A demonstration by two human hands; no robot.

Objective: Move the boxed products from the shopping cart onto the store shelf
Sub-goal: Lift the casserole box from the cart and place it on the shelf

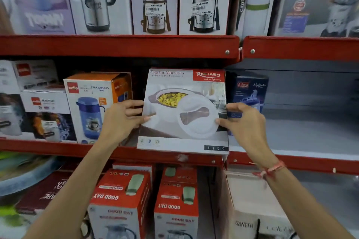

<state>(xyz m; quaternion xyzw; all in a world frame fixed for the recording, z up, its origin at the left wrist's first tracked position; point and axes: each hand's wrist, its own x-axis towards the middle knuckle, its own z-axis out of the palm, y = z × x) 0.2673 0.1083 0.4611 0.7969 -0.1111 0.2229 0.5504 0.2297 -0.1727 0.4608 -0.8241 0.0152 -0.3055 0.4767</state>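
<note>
Got my left hand and right hand clamped on the box sides, squaring it onto the shelf between them.

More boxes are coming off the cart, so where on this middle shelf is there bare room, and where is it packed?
The open stretch is the grey shelf floor right of the blue Liza box, running to the frame's right edge. Left of the Rishabh casserole box, held by the left hand and right hand, only a narrow gap separates it from the orange Cello box; beyond that it's crowded.
</note>
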